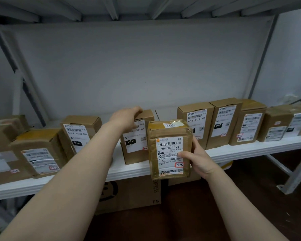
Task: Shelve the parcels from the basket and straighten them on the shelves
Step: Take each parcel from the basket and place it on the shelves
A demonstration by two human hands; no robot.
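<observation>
Head view: the taped parcel (pixel 169 150) is upright before the shelf (pixel 241 152) edge, its label facing the camera. The right grip (pixel 198 159) is clasped round the parcel's right side, thumb on the label. Just left of the parcel and behind it, the outstretched left grip (pixel 127 119) curls over the top of a 010 box (pixel 135 146); labelled boxes (pixel 222 124) line up right of the parcel, and a large carton (pixel 129 193) sits below.

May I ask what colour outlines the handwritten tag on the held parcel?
Red, on the white tag low on the taped parcel; seen in the head view.
</observation>
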